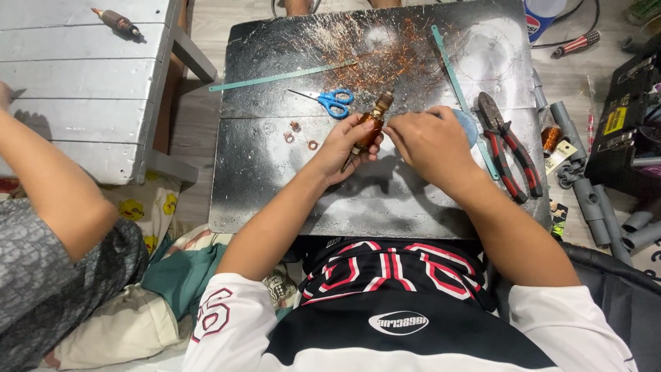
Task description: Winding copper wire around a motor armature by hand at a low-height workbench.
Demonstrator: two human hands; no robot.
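scissors (333, 102) behind armature (370, 128), pliers (510, 147) right

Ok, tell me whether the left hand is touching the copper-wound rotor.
Touching. The head view shows the left hand wrapped around the rotor, fingers against its copper body, with no gap.

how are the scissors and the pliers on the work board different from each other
The scissors have blue loop handles and thin blades; the pliers have red-and-black grip handles and thick, dark jaws. The scissors lie above the left hand, the pliers to the right of the right hand. The pliers look longer and heavier. Both lie flat, untouched, on the dark metal board.
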